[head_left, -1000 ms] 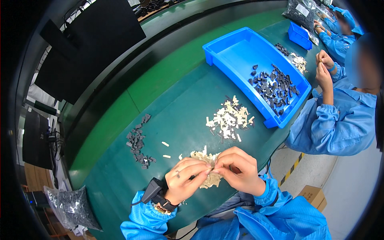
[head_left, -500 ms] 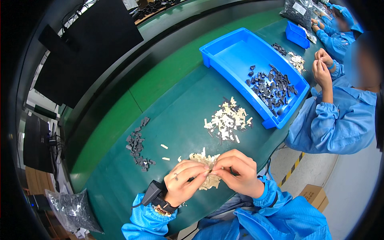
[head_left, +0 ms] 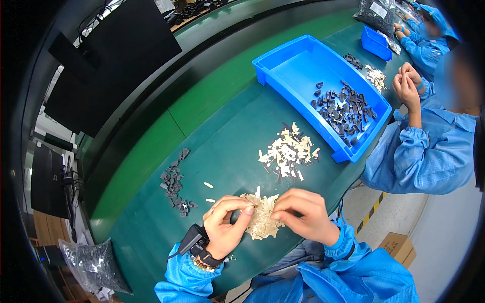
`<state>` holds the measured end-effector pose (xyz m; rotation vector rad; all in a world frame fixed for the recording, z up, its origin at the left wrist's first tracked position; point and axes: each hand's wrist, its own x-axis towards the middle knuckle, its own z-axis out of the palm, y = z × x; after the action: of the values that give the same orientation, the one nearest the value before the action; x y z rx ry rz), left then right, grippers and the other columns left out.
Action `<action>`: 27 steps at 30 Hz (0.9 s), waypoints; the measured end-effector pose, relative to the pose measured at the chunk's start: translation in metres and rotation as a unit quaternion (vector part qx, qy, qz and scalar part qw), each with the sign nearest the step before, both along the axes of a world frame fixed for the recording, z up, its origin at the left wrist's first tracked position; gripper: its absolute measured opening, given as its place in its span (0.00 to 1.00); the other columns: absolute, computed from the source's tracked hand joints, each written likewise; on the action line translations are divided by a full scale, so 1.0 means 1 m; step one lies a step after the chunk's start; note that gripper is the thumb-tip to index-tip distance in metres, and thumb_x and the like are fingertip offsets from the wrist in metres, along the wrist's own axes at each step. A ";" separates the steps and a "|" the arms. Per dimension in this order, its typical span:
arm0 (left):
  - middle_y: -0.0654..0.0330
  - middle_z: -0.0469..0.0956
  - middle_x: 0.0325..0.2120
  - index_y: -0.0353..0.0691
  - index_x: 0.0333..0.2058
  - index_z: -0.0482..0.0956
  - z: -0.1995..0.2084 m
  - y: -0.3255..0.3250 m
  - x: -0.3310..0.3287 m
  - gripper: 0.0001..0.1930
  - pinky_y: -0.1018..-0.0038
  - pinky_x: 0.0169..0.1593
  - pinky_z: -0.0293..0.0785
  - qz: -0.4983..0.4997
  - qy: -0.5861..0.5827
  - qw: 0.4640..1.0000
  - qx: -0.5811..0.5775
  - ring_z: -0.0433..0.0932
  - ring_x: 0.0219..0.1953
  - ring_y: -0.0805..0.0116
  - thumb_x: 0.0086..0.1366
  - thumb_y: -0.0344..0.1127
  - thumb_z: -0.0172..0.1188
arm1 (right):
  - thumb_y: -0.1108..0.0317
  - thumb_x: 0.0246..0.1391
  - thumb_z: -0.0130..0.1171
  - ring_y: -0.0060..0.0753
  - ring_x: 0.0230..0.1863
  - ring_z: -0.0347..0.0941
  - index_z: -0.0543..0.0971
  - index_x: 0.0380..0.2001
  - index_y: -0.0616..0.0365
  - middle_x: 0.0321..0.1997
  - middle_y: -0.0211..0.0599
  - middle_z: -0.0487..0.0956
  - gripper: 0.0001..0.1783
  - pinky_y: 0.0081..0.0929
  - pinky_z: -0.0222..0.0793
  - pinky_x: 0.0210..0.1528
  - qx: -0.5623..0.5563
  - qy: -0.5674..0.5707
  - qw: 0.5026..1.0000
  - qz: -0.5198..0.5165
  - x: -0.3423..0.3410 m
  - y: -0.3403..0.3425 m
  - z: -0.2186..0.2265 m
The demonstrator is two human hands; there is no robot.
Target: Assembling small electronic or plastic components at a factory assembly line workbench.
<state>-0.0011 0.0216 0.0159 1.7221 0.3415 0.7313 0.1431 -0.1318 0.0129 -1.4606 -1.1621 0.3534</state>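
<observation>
Many dark pcs [head_left: 353, 108] in blue tray [head_left: 298, 60], far right; loose black pcs [head_left: 173, 184] on table [head_left: 222, 146], left: prob. part-done. Near beige strips [head_left: 262, 222] lie betw. L hand [head_left: 226, 227] & R hand [head_left: 305, 217]; each grip nearly together, can't tell if holding.

The pale strips [head_left: 263, 222] look matt, the tray [head_left: 298, 63] smooth, glossy plastic, the sleeves [head_left: 184, 275] cloth.

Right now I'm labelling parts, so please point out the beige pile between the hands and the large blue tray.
Beige pile [head_left: 262, 222], head view: middle of its surface.
Large blue tray [head_left: 301, 68], head view: bare inside floor.
</observation>
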 end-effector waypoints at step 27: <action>0.59 0.83 0.30 0.37 0.32 0.83 -0.001 0.006 0.006 0.11 0.73 0.38 0.75 -0.078 -0.071 0.991 0.085 0.80 0.33 0.68 0.51 0.20 0.74 | 0.82 0.47 0.68 0.21 0.27 0.77 0.84 0.35 0.59 0.36 0.36 0.85 0.10 0.17 0.69 0.24 0.104 -0.027 0.992 -0.060 -0.020 0.015 -0.004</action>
<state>0.0050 0.0275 0.0153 1.8209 0.0464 0.7800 0.1233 -0.1166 0.0090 -1.3563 -1.1132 0.1059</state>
